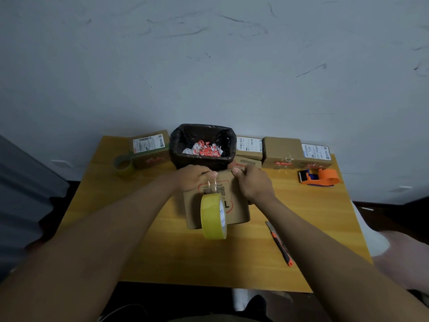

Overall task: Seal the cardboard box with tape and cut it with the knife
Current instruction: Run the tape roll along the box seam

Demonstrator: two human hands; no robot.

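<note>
A brown cardboard box (236, 212) with red print stands at the middle of the wooden table (162, 252). My left hand (191, 178) rests on its far top edge and pinches a strip of clear tape. A yellow tape roll (214, 216) hangs from that strip in front of the box. My right hand (254, 182) grips the box's far right top edge. An orange and black utility knife (279, 244) lies on the table to the right of the box, untouched.
A bin with a black liner (203, 145) holding red and white scraps stands just behind the box. Several labelled cardboard parcels (282, 152) line the back edge. A greenish tape roll (123, 165) lies back left, an orange tape dispenser (319, 177) back right.
</note>
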